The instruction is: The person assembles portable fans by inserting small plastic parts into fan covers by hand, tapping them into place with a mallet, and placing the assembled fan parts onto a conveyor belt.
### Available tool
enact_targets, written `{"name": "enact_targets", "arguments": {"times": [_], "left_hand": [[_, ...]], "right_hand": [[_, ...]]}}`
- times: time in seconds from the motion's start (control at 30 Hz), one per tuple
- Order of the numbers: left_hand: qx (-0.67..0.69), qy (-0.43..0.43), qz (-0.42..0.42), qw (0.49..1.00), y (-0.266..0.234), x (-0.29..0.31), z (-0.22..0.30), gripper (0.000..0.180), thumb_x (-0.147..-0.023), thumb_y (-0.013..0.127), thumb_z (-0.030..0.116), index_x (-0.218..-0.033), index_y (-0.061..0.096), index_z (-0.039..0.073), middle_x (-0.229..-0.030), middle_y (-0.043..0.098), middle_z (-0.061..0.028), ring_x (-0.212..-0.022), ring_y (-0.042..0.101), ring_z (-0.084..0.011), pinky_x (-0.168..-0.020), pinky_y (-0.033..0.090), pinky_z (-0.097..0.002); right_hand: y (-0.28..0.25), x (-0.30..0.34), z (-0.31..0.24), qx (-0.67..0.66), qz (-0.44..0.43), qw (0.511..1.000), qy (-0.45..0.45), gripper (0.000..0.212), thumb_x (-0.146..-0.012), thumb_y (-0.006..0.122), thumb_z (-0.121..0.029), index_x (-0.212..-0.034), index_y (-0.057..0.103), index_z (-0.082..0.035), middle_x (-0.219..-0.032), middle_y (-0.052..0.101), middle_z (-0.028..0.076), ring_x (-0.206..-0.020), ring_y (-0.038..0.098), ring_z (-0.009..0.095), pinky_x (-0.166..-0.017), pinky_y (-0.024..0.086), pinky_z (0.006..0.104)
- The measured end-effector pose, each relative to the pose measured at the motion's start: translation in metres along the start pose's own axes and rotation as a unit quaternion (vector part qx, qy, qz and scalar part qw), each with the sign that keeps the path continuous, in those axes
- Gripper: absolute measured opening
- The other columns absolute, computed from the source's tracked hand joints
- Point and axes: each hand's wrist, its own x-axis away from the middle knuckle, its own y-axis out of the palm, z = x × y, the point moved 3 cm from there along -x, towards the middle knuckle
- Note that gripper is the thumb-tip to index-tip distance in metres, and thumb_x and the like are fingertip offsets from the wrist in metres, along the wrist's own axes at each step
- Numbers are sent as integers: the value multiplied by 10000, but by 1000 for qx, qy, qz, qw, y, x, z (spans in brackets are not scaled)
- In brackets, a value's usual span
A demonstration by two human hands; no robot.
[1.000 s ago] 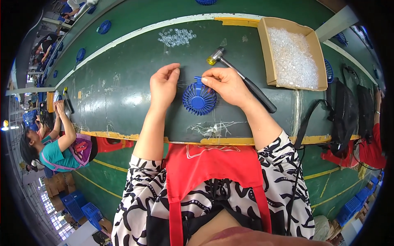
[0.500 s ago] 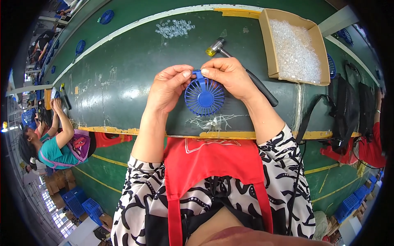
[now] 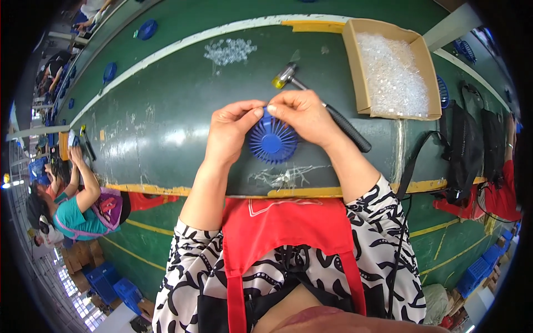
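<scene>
A round blue plastic fan grille [image 3: 273, 143] with radiating slats hangs over the green bench, its short tab pointing away from me. My left hand [image 3: 236, 125] pinches the left side of that tab between thumb and forefinger. From the other side my right hand [image 3: 300, 114] pinches the same tab, so the fingertips of both hands nearly meet there. Whether a small clear piece is between the fingertips I cannot tell. Just beyond my right hand lies a hammer [image 3: 347, 126] with a yellow-tipped head and black ribbed handle.
An open cardboard box [image 3: 363, 105] of small clear pieces stands at the right. A loose pile of clear pieces [image 3: 229, 51] lies farther back. Beyond the pale strip, blue fan grilles [image 3: 147, 29] lie on the green surface. A co-worker [image 3: 83, 205] works at the left; black bags [image 3: 463, 150] hang right.
The view has shifted slightly, so the bench things sit a little differently in the picture. Both hands still pinch the grille's tab, and the grille is turned a little.
</scene>
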Motion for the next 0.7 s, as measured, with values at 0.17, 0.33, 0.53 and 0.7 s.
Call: {"name": "enact_targets", "arguments": {"times": [0.17,0.33,0.53,0.7], "left_hand": [[-67,-54,-11,996,-23,-25,15,112,-895,689,85,-952,700,-11,-829,689,-39,-708,613,-91,-662,505,-235],[-215,172,44,960,-24,-75,98,129,-869,729,71,-969,708,-8,-856,695,-19,-759,601,-64,-705,489,-212],[-517,444,93,726,1,-184,109,242,-769,743,75,-1001,692,28,-993,692,-154,-908,663,-323,-814,526,-384],[-570,457,-15,683,77,-247,73,370,-805,686,117,-1158,639,18,-1207,633,-191,-1137,592,-351,-989,472,-427]], "right_hand": [[1,-4,12,18,66,998,-14,273,-977,614,-283,-1019,696,-26,-751,640,-22,-636,559,42,-556,465,216],[4,-9,7,252,165,932,-201,228,-939,630,-229,-962,659,-5,-785,643,150,-686,633,318,-622,494,383],[8,-8,8,304,139,921,-201,94,-882,635,-120,-905,631,-29,-781,631,135,-674,634,346,-591,494,425],[10,-8,7,332,127,910,-216,72,-853,644,-80,-899,628,-28,-773,620,124,-672,637,329,-589,505,417]]}}
